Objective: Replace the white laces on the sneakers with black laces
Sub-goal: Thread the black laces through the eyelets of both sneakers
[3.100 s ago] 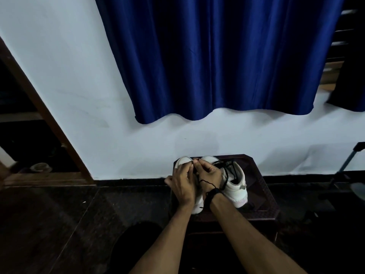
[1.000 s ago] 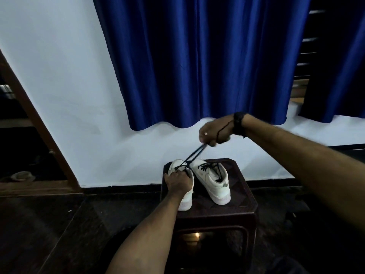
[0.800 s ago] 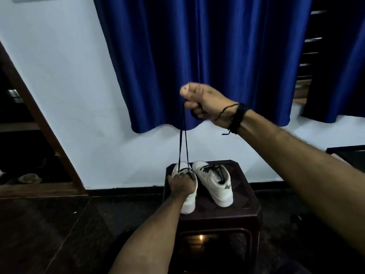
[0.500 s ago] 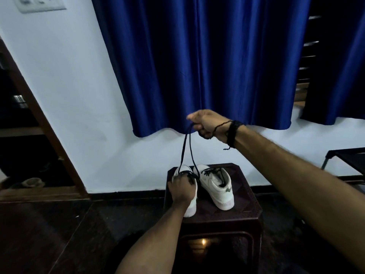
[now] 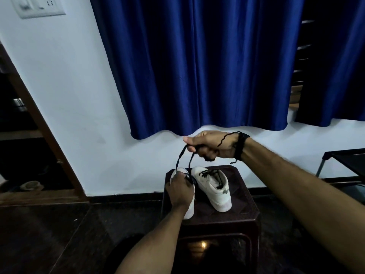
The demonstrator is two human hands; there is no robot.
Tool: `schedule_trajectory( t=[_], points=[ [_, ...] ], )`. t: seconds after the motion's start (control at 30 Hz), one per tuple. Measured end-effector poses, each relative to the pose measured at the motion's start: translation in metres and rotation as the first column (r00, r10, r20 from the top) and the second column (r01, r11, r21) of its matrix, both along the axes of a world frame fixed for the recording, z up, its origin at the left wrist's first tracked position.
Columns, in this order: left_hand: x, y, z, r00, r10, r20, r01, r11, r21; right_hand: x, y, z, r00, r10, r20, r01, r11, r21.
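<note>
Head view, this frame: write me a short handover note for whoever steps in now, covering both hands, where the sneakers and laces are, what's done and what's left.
Left hand: rests on the left sneaker, steadying it on the dark stool.
Right hand: raised above the stool, fingers gripping both strands of the black lace that rise from the left sneaker's toe end.
Right sneaker: beside it on the stool, black lace already threaded, ends loose.
Done: no white laces visible.
Left: even the strands, then probably lace the remaining eyelets; how many are threaded is hidden by the hand.
</note>
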State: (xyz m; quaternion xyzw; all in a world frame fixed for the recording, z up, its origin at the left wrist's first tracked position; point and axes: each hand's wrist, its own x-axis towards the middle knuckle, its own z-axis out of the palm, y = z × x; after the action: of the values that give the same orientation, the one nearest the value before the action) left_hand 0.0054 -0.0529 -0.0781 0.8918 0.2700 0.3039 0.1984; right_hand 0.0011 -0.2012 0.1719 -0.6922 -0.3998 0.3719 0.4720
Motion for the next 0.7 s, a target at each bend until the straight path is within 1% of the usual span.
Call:
schedule_trajectory(
  t=[0.03, 0.07, 0.1, 0.13, 0.17, 0.23, 0.27, 0.3, 0.33, 0.37, 0.4, 0.43, 0.47, 0.5, 0.53, 0.6, 0.63, 0.67, 0.7],
  points=[
    [-0.003, -0.002, 0.003, 0.996, 0.017, 0.091, -0.015, 1.000, -0.025, 0.012, 0.006, -0.006, 0.999, 0.017, 0.045, -0.017, 1.000, 0.006],
    [-0.007, -0.006, 0.003, 0.981, 0.021, 0.194, -0.013, 0.999, -0.041, 0.022, 0.011, -0.010, 0.997, -0.055, 0.046, 0.054, 0.998, 0.016],
    [-0.011, -0.013, 0.009, 0.960, 0.023, 0.278, -0.014, 0.999, -0.033, 0.026, 0.015, -0.006, 0.993, -0.119, 0.009, 0.118, 0.993, 0.026],
    [-0.010, -0.015, 0.016, 0.929, 0.018, 0.370, 0.005, 0.998, -0.060, 0.025, 0.017, -0.001, 0.989, -0.145, 0.042, 0.144, 0.989, 0.035],
    [-0.006, -0.018, 0.024, 0.903, 0.009, 0.430, 0.040, 0.994, -0.105, 0.026, 0.019, 0.001, 0.984, -0.146, 0.101, 0.142, 0.989, 0.047],
    [0.000, -0.020, 0.047, 0.907, -0.085, 0.412, 0.204, 0.945, -0.256, 0.027, 0.022, 0.005, 0.957, -0.146, 0.249, 0.137, 0.989, 0.051],
    [0.003, -0.019, 0.058, 0.907, -0.171, 0.385, 0.307, 0.895, -0.325, 0.028, 0.024, 0.006, 0.911, -0.152, 0.383, 0.145, 0.988, 0.046],
    [0.006, -0.017, 0.068, 0.891, -0.272, 0.365, 0.416, 0.811, -0.412, 0.030, 0.027, 0.007, 0.826, -0.167, 0.538, 0.169, 0.984, 0.046],
    [0.008, -0.016, 0.079, 0.868, -0.347, 0.355, 0.491, 0.707, -0.509, 0.031, 0.028, 0.007, 0.717, -0.189, 0.671, 0.206, 0.977, 0.055],
    [0.011, -0.013, 0.085, 0.868, -0.364, 0.339, 0.497, 0.641, -0.584, 0.035, 0.029, 0.005, 0.620, -0.220, 0.753, 0.250, 0.965, 0.076],
    [0.011, -0.009, 0.090, 0.882, -0.354, 0.311, 0.470, 0.634, -0.614, 0.040, 0.029, 0.000, 0.572, -0.263, 0.777, 0.299, 0.949, 0.101],
    [0.013, -0.002, 0.094, 0.897, -0.333, 0.290, 0.442, 0.660, -0.608, 0.043, 0.028, -0.004, 0.559, -0.316, 0.767, 0.351, 0.928, 0.127],
    [0.013, 0.005, 0.099, 0.912, -0.303, 0.275, 0.409, 0.692, -0.595, 0.046, 0.025, -0.010, 0.560, -0.358, 0.747, 0.404, 0.905, 0.130],
    [0.012, 0.013, 0.100, 0.926, -0.279, 0.255, 0.378, 0.703, -0.602, 0.050, 0.023, -0.018, 0.572, -0.371, 0.731, 0.449, 0.888, 0.098],
    [0.011, 0.020, 0.103, 0.930, -0.272, 0.247, 0.367, 0.695, -0.619, 0.051, 0.020, -0.025, 0.606, -0.347, 0.715, 0.477, 0.878, 0.022],
    [0.005, 0.030, 0.108, 0.931, -0.289, 0.224, 0.363, 0.660, -0.658, 0.054, 0.015, -0.044, 0.724, -0.204, 0.660, 0.453, 0.861, -0.231],
    [0.001, 0.032, 0.109, 0.931, -0.300, 0.208, 0.359, 0.648, -0.672, 0.056, 0.013, -0.056, 0.795, -0.147, 0.588, 0.412, 0.843, -0.346],
    [-0.002, 0.033, 0.111, 0.929, -0.314, 0.196, 0.360, 0.642, -0.677, 0.058, 0.012, -0.068, 0.877, -0.137, 0.460, 0.354, 0.832, -0.427],
    [-0.005, 0.033, 0.113, 0.924, -0.334, 0.186, 0.367, 0.641, -0.674, 0.060, 0.012, -0.079, 0.935, -0.157, 0.318, 0.302, 0.823, -0.482]
  ],
)
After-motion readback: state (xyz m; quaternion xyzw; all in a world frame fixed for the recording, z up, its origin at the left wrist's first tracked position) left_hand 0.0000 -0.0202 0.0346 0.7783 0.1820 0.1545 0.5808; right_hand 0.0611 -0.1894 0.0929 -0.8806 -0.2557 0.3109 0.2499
